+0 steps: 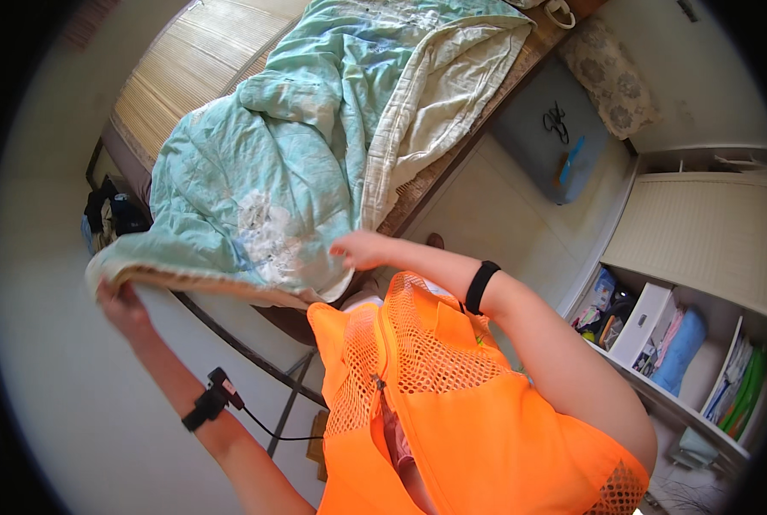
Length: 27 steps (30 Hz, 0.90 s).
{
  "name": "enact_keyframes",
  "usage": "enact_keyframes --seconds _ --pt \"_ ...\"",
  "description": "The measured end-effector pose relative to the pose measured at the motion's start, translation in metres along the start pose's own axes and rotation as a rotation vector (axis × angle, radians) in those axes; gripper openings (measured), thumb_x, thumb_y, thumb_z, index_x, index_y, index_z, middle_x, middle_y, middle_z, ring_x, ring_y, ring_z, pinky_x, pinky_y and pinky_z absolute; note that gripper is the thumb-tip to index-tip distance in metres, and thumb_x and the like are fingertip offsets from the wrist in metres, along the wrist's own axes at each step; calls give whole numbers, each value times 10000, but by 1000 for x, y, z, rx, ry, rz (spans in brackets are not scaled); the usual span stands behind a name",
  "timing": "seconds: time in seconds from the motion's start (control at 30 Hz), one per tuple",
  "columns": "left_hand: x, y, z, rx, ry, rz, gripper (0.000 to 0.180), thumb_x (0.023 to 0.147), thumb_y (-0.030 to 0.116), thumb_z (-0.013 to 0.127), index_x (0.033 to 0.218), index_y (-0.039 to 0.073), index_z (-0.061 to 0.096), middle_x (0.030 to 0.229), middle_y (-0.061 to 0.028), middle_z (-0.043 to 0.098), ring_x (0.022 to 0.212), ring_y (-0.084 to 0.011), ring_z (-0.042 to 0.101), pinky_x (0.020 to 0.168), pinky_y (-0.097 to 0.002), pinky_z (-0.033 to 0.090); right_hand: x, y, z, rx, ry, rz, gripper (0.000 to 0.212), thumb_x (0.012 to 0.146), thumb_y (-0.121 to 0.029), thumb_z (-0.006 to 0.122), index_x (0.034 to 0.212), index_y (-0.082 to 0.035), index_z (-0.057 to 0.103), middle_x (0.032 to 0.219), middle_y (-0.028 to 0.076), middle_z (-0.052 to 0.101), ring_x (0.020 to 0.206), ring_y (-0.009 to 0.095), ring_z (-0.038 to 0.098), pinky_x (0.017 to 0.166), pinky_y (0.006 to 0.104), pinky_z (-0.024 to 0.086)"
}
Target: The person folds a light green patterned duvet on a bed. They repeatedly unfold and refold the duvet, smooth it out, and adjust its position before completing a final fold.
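Observation:
A pale green quilt (220, 172) with white floral patches and a cream underside lies rumpled over the bed, its near end hanging off the bed's edge. My left hand (126, 307) is closed on the quilt's near left corner and holds it up, away from the bed. At the quilt's near right edge, my right hand (363, 251) has its fingers curled against the cloth. How much fabric sits in those fingers is hard to make out. On the far right side, the cream underside (435, 112) is folded over into view.
A woven bed mat (199, 60) shows at the far left. Right of the bed stands a grey-blue surface (538, 129) with black cords and a blue item. A patterned cushion (608, 77) leans behind it. A shelf unit (692, 236) with filled compartments stands at right.

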<state>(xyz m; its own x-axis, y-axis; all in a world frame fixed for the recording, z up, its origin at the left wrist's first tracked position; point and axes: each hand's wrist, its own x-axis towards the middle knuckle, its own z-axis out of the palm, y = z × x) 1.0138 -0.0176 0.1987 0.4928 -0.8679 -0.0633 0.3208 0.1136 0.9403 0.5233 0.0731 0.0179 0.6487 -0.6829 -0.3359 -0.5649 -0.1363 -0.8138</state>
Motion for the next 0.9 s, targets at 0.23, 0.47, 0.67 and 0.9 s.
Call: enact_keyframes --seconds 0.23,0.47,0.67,0.9 --pt "-107 -150 206 421 -103 -155 235 890 156 648 1071 6 656 867 -9 640 716 -103 589 603 -255 460 -144 74 -70 180 264 263 311 783 -168 621 1066 -45 652 1014 143 695 949 291 669 847 379 530" --pt "-127 -257 320 815 -291 -33 378 830 218 696 1100 -27 596 991 -160 639 863 -259 610 780 -348 482 -237 128 -113 302 234 452 290 794 -120 628 1066 -24 656 1007 139 703 927 256 683 837 356 541" --pt "-218 -341 288 1082 -509 -284 416 822 216 681 1167 -12 635 1053 -167 691 924 -242 666 824 -363 516 -199 152 -140 350 62 456 275 847 -107 621 1105 -12 625 960 88 702 811 148 667 758 307 531" --pt "-298 -420 223 917 -567 -955 367 881 183 601 1175 -35 615 917 -66 669 777 -123 627 661 -256 495 -125 211 -163 648 46 715 311 897 -146 597 1190 -41 593 1097 56 664 917 114 635 793 276 503"
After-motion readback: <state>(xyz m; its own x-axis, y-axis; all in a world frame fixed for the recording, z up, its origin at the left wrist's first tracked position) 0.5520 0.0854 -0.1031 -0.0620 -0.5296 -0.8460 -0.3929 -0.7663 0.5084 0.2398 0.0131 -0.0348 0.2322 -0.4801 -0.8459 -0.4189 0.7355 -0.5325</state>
